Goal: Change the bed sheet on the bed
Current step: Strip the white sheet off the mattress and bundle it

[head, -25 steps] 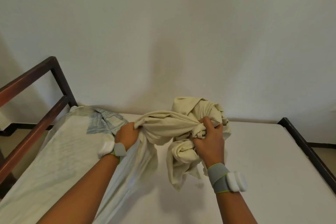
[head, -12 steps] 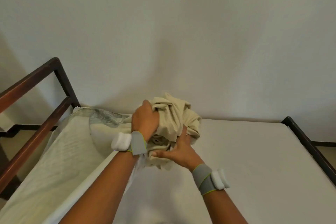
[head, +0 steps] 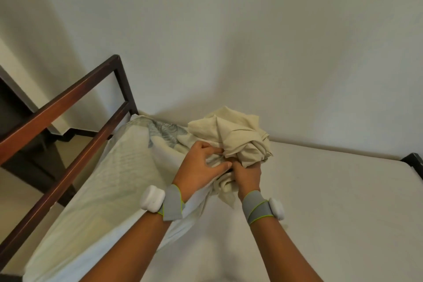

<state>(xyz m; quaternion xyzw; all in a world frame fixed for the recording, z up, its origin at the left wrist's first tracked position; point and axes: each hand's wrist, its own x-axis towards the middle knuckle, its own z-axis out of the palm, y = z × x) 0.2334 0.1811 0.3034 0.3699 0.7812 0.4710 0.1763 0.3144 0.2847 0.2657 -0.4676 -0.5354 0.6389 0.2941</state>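
— Plain pale wall (head: 229,30) behind; bare white mattress (head: 332,201) in front, dark wooden bed frame (head: 68,107) at left. Where was the sheet?

— Cream bed sheet (head: 238,135) bunched into a ball above the mattress, near the wall, partly over a long pale pillow (head: 103,178) beside the frame rail.

— Grips?

— Left hand (head: 201,167) clenched on folds at the bundle's near side. Right hand (head: 248,175) grasped the bundle from beneath, fingers buried in cloth. Hands touching. Grey wristbands (head: 174,206) with white pods on both wrists.
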